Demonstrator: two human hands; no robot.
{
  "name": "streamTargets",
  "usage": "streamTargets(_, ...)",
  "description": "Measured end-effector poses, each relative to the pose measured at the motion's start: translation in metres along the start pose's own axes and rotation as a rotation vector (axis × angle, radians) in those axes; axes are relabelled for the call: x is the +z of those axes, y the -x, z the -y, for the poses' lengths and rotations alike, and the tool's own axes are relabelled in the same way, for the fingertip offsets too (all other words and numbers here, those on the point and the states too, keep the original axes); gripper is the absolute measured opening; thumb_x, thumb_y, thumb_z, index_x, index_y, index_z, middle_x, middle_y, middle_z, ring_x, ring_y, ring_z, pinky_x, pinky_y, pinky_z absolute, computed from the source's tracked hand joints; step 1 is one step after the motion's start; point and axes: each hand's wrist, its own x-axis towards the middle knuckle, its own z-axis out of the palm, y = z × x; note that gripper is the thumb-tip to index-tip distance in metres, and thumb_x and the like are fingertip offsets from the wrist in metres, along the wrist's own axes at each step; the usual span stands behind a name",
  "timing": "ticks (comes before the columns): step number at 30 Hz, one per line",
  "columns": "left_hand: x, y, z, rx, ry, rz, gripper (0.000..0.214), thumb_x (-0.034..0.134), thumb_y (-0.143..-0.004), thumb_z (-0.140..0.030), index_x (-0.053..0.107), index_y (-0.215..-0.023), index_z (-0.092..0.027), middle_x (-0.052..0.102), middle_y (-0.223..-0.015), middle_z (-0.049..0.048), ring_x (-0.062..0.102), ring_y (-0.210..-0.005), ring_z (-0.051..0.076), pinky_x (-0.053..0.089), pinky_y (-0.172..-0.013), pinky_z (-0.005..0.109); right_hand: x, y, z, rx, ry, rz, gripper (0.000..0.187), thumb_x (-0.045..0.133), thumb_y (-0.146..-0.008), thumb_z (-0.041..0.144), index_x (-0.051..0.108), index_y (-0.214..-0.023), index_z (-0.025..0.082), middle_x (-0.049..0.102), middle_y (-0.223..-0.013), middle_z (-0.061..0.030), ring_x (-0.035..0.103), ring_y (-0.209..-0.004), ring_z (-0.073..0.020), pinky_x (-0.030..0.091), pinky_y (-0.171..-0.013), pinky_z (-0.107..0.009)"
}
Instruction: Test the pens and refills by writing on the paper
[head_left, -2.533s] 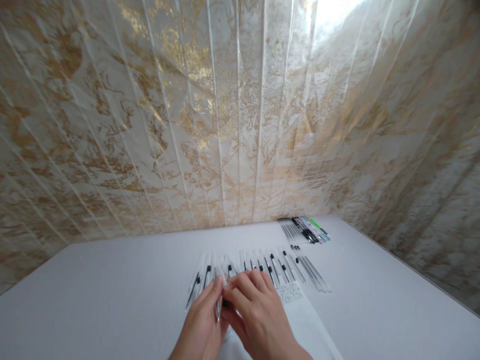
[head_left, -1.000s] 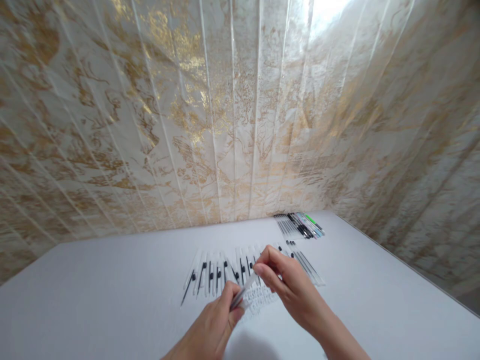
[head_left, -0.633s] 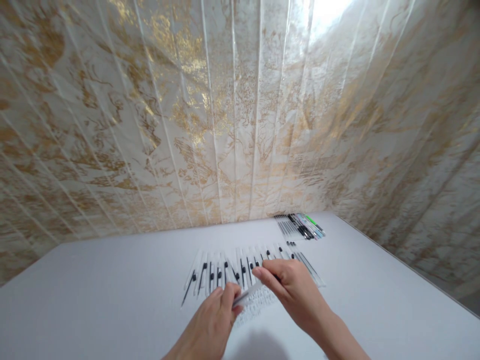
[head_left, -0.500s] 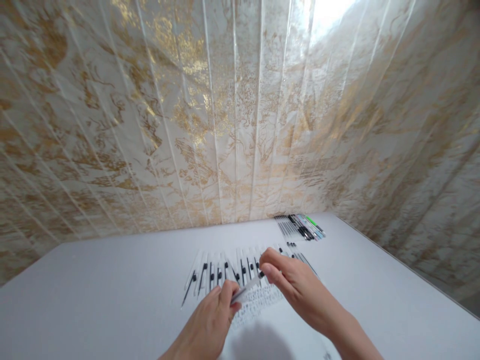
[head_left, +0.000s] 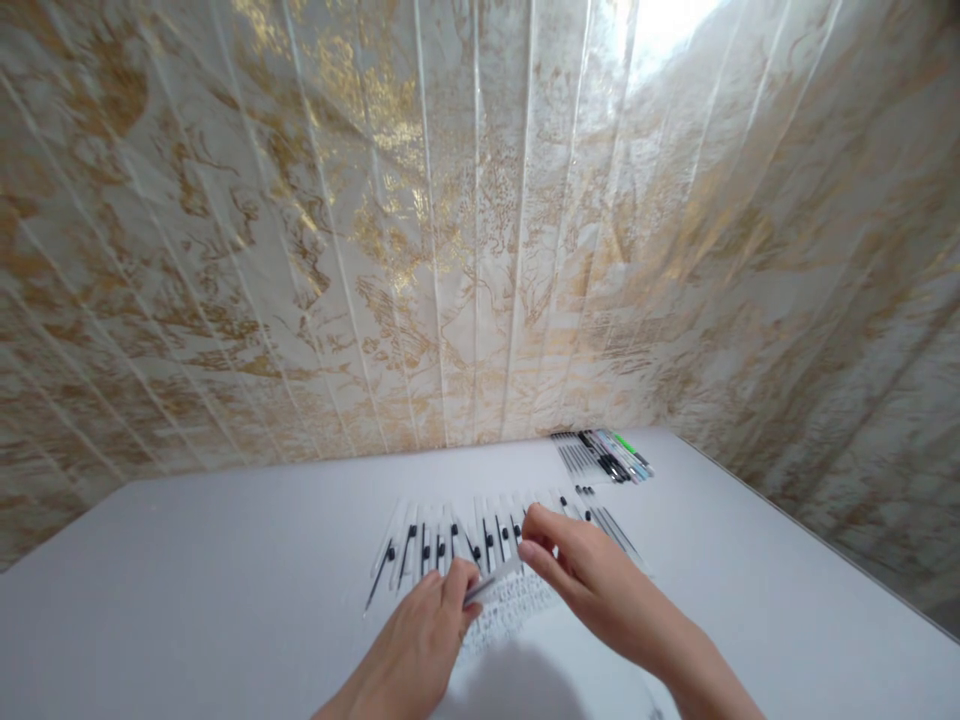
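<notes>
My left hand point(head_left: 431, 630) is closed around the lower part of a clear pen point(head_left: 495, 580), which slants up to the right over a handwritten sheet point(head_left: 517, 605). At the pen's upper end, the thumb and fingers of my right hand point(head_left: 574, 560) are pinched together. They cover the tip, so any black piece there is hidden. Just beyond both hands lies a row of clear pen barrels point(head_left: 397, 535), with dark refills point(head_left: 379, 583) and small black caps point(head_left: 454, 530) among them.
Toward the back right lie several thin refills point(head_left: 576, 458) and assorted pens point(head_left: 619, 457), one bright green. More slim refills point(head_left: 615, 528) rest right of the row, near small black pieces point(head_left: 585, 490). A gold-patterned curtain point(head_left: 465, 300) hangs behind the white table point(head_left: 225, 560).
My right fingertips have closed over the pen's upper end, and the black piece seen there before is now out of sight. My left hand stays nearly in place; the view shifts slightly.
</notes>
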Motion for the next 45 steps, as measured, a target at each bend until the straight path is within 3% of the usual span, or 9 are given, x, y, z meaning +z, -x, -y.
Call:
streamTargets(4,0.001,0.000,0.000,0.025,-0.042,-0.003,0.017,0.034,-0.092,-0.009,0.047,-0.096,-0.019,0.062,-0.090,0.0055,0.057,-0.082,0.022,0.041,-0.072,0.031,0.007,-0.004,-0.004,0.102,0.059,0.006,0.052,0.027,-0.096,0.053,0.027,-0.055,0.022,0.030,-0.049,0.0052,0.031,-0.046,-0.0118,0.022,-0.050,-0.025)
streamTargets(10,0.002,-0.001,0.001,-0.030,-0.004,0.005,0.016,0.035,-0.092,-0.009,0.047,-0.097,-0.019,0.062,-0.092,0.0064,0.058,-0.085,0.022,0.042,-0.074,0.031,0.001,-0.001,-0.001,0.027,-0.007,-0.011,0.031,0.037,-0.096,0.043,0.045,-0.075,0.023,0.054,-0.069,0.0016,0.049,-0.062,-0.0147,0.032,-0.058,-0.024)
streamTargets(15,-0.001,-0.001,-0.001,-0.020,-0.034,0.018,0.017,0.034,-0.093,-0.009,0.048,-0.097,-0.019,0.063,-0.092,0.0059,0.058,-0.084,0.022,0.041,-0.073,0.031,0.007,-0.002,-0.003,0.128,0.069,0.003,0.047,0.028,-0.097,0.048,0.031,-0.058,0.022,0.038,-0.051,0.0041,0.037,-0.050,-0.0134,0.024,-0.053,-0.026)
streamTargets(20,-0.001,-0.002,-0.002,-0.041,-0.025,0.013,0.017,0.035,-0.093,-0.008,0.048,-0.099,-0.019,0.063,-0.094,0.0060,0.058,-0.086,0.022,0.041,-0.074,0.030,0.004,-0.002,-0.002,0.048,-0.003,0.006,0.031,0.037,-0.096,0.043,0.043,-0.074,0.023,0.053,-0.069,0.0020,0.048,-0.062,-0.0147,0.030,-0.058,-0.024)
streamTargets(25,0.000,-0.001,-0.002,-0.017,-0.074,0.007,0.016,0.037,-0.093,-0.010,0.050,-0.096,-0.020,0.064,-0.090,0.0047,0.058,-0.084,0.021,0.040,-0.072,0.028,0.009,-0.004,-0.003,0.133,0.075,0.009,0.044,0.031,-0.097,0.044,0.031,-0.059,0.022,0.037,-0.051,0.0043,0.036,-0.050,-0.0133,0.023,-0.053,-0.025)
streamTargets(32,0.007,-0.002,0.004,0.022,-0.110,-0.056,0.021,0.034,-0.093,-0.010,0.052,-0.100,-0.020,0.064,-0.091,0.0056,0.058,-0.083,0.023,0.041,-0.072,0.030,0.010,-0.003,-0.003,0.080,0.031,-0.023,0.040,0.038,-0.095,0.041,0.030,-0.060,0.022,0.038,-0.055,0.0048,0.037,-0.052,-0.0125,0.023,-0.053,-0.025)
streamTargets(39,0.010,0.000,0.000,0.004,0.027,-0.110,0.021,0.030,-0.093,-0.015,0.049,-0.099,-0.020,0.065,-0.092,0.0069,0.059,-0.085,0.023,0.044,-0.075,0.033,0.025,-0.005,0.003,0.085,-0.504,0.024,0.044,0.040,-0.092,0.054,0.040,-0.064,0.021,0.038,-0.056,0.0060,0.037,-0.052,-0.0103,0.030,-0.051,-0.023)
streamTargets(42,0.011,0.002,-0.008,0.076,0.155,-0.120,0.018,0.030,-0.094,-0.022,0.048,-0.099,-0.021,0.066,-0.097,0.0089,0.060,-0.089,0.024,0.045,-0.078,0.032,0.034,-0.005,0.011,0.074,-0.522,0.078,0.038,0.054,-0.086,0.051,0.044,-0.066,0.020,0.040,-0.058,0.0062,0.039,-0.055,-0.0101,0.029,-0.051,-0.022)
streamTargets(45,0.012,0.003,-0.011,0.093,0.148,-0.109,0.017,0.031,-0.093,-0.023,0.048,-0.097,-0.022,0.065,-0.091,0.0069,0.059,-0.084,0.022,0.044,-0.076,0.031,0.034,-0.007,0.012,0.132,-0.496,0.038,0.040,0.051,-0.088,0.046,0.042,-0.058,0.019,0.038,-0.053,0.0061,0.036,-0.052,-0.0093,0.028,-0.050,-0.022)
